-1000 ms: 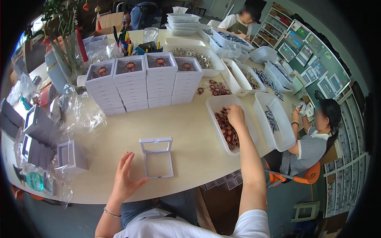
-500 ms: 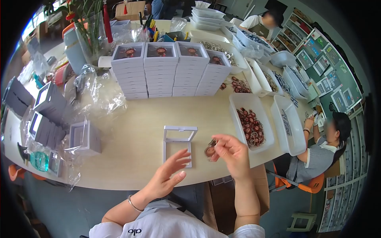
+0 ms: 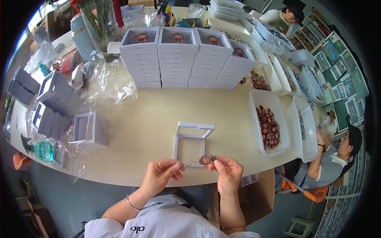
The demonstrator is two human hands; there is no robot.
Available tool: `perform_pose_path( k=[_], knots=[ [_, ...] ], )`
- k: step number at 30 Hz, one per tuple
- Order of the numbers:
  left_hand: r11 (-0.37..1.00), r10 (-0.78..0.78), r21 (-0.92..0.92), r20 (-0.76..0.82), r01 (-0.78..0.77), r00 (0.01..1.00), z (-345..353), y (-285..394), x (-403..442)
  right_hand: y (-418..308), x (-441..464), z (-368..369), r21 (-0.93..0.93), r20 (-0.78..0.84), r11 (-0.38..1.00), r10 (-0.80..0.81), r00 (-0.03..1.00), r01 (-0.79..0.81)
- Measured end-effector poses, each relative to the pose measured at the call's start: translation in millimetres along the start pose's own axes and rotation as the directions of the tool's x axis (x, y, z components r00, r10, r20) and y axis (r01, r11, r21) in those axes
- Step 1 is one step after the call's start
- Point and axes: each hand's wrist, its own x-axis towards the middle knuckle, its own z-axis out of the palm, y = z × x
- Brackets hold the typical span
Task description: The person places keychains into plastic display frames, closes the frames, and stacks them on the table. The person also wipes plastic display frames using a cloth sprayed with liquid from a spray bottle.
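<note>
A keychain [image 3: 204, 160] with a small red-brown figure is stretched level between my two hands, just in front of an open display frame. My left hand [image 3: 162, 173] pinches its metal chain end, while my right hand [image 3: 227, 173] grips the figure end between thumb and fingers. The white display frame [image 3: 177, 144] lies on the table with its lid raised at the back. To the right stands a white bin [image 3: 254, 119] holding a heap of similar keychains [image 3: 268, 127].
Stacked white display boxes [image 3: 176, 59] form a wall at the back. Left are more frames [image 3: 90, 129], plastic wrap [image 3: 115, 89] and a teal container [image 3: 43, 151]. A second bin [image 3: 306, 148] stands right. Two co-workers sit along the right side, one person [image 3: 333, 162] nearby.
My left hand has closed from an open pose onto the chain end. My right hand has lowered the keychain, now drawn out between both hands. The camera view has shifted slightly.
</note>
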Motion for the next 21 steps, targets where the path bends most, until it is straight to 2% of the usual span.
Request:
perform_pose_path(
  k=[2,3,6,7,10,15,18,21],
  knots=[
    [0.981,0.102,0.179,-0.122,-0.079,0.987,1.3,3.8,10.7,4.4,2.6,-2.2,-0.049,0.0,0.998,-0.045,0.999,0.045],
    [0.983,0.082,0.177,-0.209,-0.044,0.974,2.5,5.9,17.0,6.5,4.0,-3.1,-0.073,0.0,0.995,-0.067,0.998,0.067],
    [0.897,0.223,0.434,-0.283,-0.083,0.933,-0.1,2.6,38.0,11.4,8.7,-2.7,-0.205,0.003,0.963,-0.179,0.984,0.175],
    [0.829,0.243,0.559,-0.325,-0.021,0.914,4.7,12.9,41.3,13.2,11.2,-3.0,-0.254,0.021,0.946,-0.205,0.978,0.204],
    [0.582,0.483,0.807,-0.245,-0.099,0.84,3.5,9.1,56.6,18.4,19.0,-5.8,-0.393,0.077,0.875,-0.274,0.959,0.282],
    [0.588,0.415,0.808,-0.26,-0.04,0.872,7.5,13.0,68.1,24.4,29.1,-14.2,-0.509,0.162,0.789,-0.305,0.938,0.344],
    [0.578,0.408,0.815,-0.254,-0.033,0.877,6.6,9.9,70.7,25.8,31.3,-12.8,-0.49,0.101,0.821,-0.281,0.954,0.294],
    [0.57,0.399,0.821,-0.258,-0.018,0.88,6.4,10.0,71.5,28.1,33.3,-14.0,-0.505,0.118,0.809,-0.28,0.953,0.3]
  ],
)
